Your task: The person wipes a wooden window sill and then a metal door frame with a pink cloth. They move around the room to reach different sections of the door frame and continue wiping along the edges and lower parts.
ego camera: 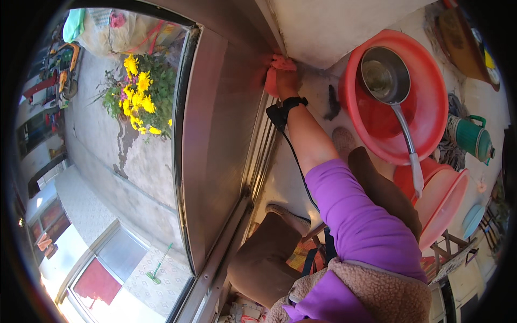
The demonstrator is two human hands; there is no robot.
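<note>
My right hand [287, 82] is closed around a coral-pink cloth [271, 82]. It presses the cloth low in the corner, where the metal sliding-door frame [234, 101] meets a white wall. A black strap with a small device [278, 116] and a cable sits on that wrist. Just right of the forearm stands a red plastic basin [430, 93]. A metal saucepan [385, 74] rests over the basin, its long handle reaching past the rim; some clear liquid seems to be inside. The lower door track [258, 149] runs beside my arm. My left hand is out of view.
A second pinkish-red plastic vessel [444, 202] stands below the basin. Farther right are a green thermos flask [470, 137] and a light-blue bowl [473, 220]. My knees [258, 258] are bent near the track. Beyond the glass, yellow flowers [139, 97] grow outside.
</note>
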